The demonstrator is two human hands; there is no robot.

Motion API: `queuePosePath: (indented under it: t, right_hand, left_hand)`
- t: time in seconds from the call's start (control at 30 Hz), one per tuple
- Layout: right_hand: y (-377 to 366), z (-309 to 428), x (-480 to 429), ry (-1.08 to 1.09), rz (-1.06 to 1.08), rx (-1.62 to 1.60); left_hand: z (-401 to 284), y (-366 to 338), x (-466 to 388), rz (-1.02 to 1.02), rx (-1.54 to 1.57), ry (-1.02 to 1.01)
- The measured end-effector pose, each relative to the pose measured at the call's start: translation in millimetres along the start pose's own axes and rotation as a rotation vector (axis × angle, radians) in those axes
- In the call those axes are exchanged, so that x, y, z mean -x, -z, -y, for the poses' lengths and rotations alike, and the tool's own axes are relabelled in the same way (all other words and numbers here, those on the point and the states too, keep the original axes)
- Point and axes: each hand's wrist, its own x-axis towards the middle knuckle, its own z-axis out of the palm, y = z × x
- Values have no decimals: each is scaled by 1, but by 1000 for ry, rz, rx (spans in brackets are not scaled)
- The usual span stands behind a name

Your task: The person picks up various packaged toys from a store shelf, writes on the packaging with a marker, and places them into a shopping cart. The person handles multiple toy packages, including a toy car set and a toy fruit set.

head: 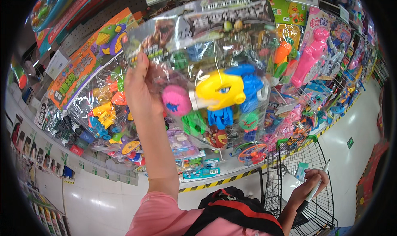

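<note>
My left hand [141, 90] grips the left edge of a clear plastic toy bag [198, 81] hanging at the shelf front. Its dark printed header bears writing and a dinosaur. Inside show a yellow-and-blue toy dinosaur head [218, 88], a pink toy egg [177, 100] beside its mouth, a green toy egg [249, 121] and several smaller figures. My fingers behind the bag's edge are mostly hidden. In my right hand [310, 185] is a slim white-and-black marker pen [316, 186], slanting up to the right. That hand is over a black wire shopping cart [301, 155].
Bagged toy vehicles [104, 118] hang left of the dinosaur bag. A pink boxed toy [311, 57] hangs to the right. Yellow-and-black tape [217, 184] edges the shelf base. The cart holds a white sheet [288, 186] and a teal packet [301, 171]. A black-and-red bag [238, 202] crosses my front.
</note>
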Motion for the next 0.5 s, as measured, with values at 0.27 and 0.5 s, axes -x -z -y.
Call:
queuePosePath:
  t: [0.27, 0.5]
  right_hand:
    - [-5, 7, 19, 19, 20, -5]
    - [-14, 16, 31, -30, 68, 9]
  left_hand:
    - [2, -14, -35, 128, 97, -73]
    - [-8, -18, -42, 210, 139, -112]
